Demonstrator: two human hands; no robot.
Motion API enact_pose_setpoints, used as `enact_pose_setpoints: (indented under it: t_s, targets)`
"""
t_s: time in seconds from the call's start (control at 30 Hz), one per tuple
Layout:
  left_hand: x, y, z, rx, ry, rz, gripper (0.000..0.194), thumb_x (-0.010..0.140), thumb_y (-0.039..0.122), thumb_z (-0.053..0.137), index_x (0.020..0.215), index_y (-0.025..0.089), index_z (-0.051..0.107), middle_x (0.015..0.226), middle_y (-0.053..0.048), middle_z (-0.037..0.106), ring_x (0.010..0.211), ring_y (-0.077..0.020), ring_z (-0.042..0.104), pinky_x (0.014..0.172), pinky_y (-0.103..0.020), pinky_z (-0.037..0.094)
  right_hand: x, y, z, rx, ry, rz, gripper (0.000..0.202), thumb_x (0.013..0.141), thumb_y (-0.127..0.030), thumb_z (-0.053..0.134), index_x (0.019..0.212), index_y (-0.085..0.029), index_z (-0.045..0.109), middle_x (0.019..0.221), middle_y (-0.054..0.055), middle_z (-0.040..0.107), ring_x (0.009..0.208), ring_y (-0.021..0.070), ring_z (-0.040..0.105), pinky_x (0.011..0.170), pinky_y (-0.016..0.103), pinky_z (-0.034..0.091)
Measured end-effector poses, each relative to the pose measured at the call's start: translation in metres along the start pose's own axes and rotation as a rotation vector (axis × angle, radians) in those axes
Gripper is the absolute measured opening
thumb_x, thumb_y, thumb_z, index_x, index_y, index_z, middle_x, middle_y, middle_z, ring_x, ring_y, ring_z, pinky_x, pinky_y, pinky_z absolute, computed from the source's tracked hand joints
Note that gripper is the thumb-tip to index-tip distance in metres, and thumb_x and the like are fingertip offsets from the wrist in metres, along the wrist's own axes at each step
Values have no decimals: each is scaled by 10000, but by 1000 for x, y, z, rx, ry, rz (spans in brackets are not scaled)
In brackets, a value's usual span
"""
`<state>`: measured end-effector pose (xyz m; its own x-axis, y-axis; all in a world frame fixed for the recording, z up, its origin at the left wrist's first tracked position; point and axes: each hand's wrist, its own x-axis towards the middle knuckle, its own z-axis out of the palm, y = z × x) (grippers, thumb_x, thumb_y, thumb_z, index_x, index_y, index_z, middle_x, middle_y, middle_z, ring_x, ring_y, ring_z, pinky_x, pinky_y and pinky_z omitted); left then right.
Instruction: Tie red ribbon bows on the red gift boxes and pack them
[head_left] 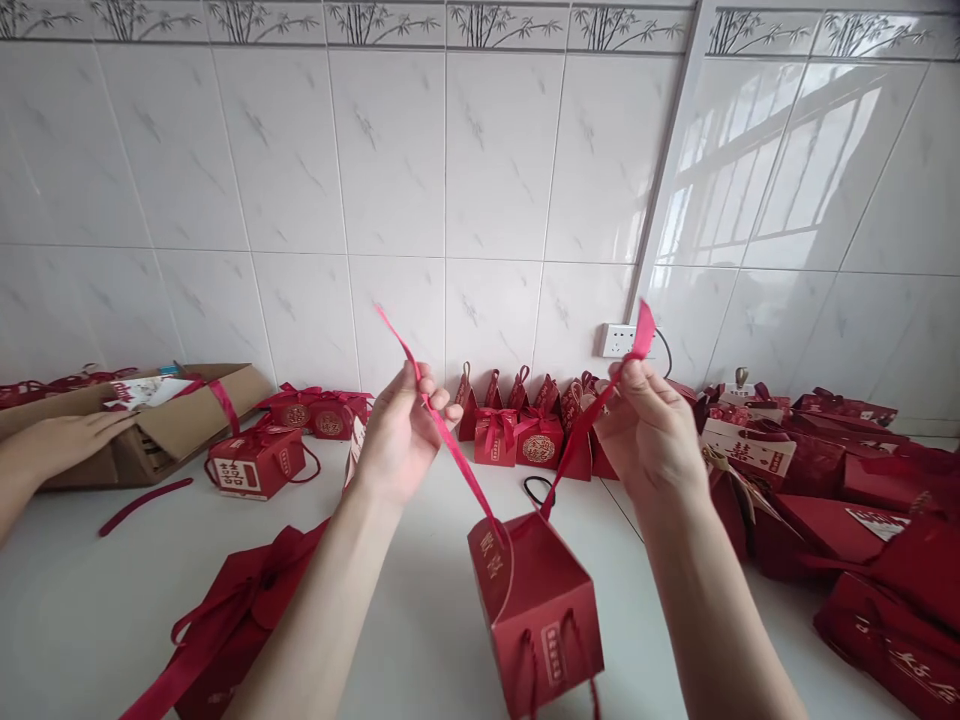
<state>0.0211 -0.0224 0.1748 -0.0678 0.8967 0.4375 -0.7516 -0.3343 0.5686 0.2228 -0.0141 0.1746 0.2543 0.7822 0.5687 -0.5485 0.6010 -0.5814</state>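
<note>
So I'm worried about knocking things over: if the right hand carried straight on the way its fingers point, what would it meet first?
Probably the row of small red gift boxes against the wall, beyond the right hand; depth is unclear.

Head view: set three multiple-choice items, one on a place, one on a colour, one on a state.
1. Where does the cardboard carton lie?
A. far left of the counter
B. far right
C. under the wall socket

2. What colour is the ribbon held by both hands?
A. white
B. red
C. green

3. How is the ribbon on the red box nearest the camera?
A. tied in a bow
B. lying flat on the counter
C. untied, its ends pulled up and apart

Answers: 1 A, it sits at the left, under another person's hand. 2 B, it is red like the box. 3 C, the left hand and right hand each pinch one end above the box.
</note>
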Motion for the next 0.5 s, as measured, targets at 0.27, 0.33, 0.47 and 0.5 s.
enact_pose_setpoints:
  t_s: [0.27, 0.33, 0.47, 0.5]
  targets:
    - [4, -19, -6, 122, -21, -170, 237, 678, 314, 786, 693, 140, 626, 608, 53, 525, 485, -38, 475, 447, -173, 409, 2, 31, 0, -114, -224, 237, 275, 560, -379, 856, 599, -192, 659, 562, -32, 559, 527, 78, 484, 517, 215, 412]
    - [4, -29, -9, 211, -109, -221, 245, 689, 339, 774, 704, 137, 637, 639, 38, 541, 502, -44, 484, 470, -183, 417, 2, 42, 0, -124, -276, 332, 286, 562, -375, 856, 609, -175, 657, 548, -40, 544, 512, 66, 453, 507, 204, 386]
    - [-1, -36, -8, 317, -186, -188, 230, 762, 362, 709, 703, 150, 640, 655, 28, 552, 526, -45, 483, 527, -190, 418, -2, 47, 4, -118, -352, 386, 270, 613, -375, 829, 642, -173, 652, 565, -40, 546, 527, 74, 452, 529, 213, 387]
    - [-3, -35, -7, 322, -189, -180, 231, 768, 367, 703, 703, 154, 640, 647, 29, 549, 525, -46, 479, 529, -192, 414, -3, 45, 5, -103, -364, 388, 263, 622, -373, 825, 643, -176, 652, 569, -38, 548, 531, 77, 459, 537, 217, 394]
